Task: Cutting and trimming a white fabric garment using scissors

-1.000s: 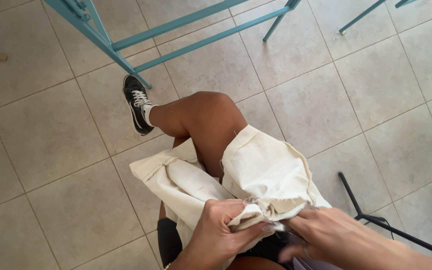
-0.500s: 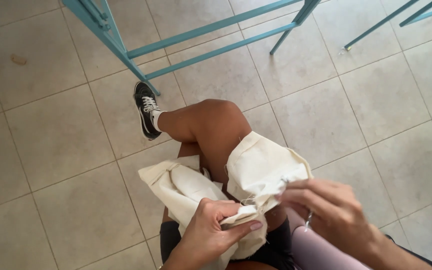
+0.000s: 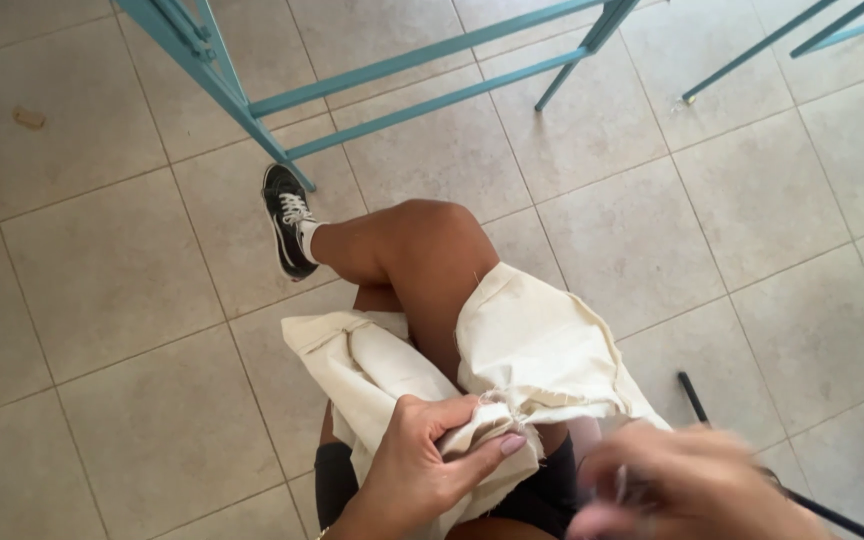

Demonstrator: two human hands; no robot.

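Over a tiled floor [image 3: 132, 260], one cream cloth [image 3: 532, 350], frayed and creased, is being pinched by the left hand [image 3: 422, 465]; the right hand [image 3: 692, 490] is blurred, grip indiscernible.

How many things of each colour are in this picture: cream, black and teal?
Cream: 1, the cream cloth gripped by the left hand
Black: 2, the black sneaker and black rod
Teal: 2, the teal frame and a second teal frame
Total: 5

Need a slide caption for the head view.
Left hand pinches cream fabric over a knee; right hand blurred beside it.
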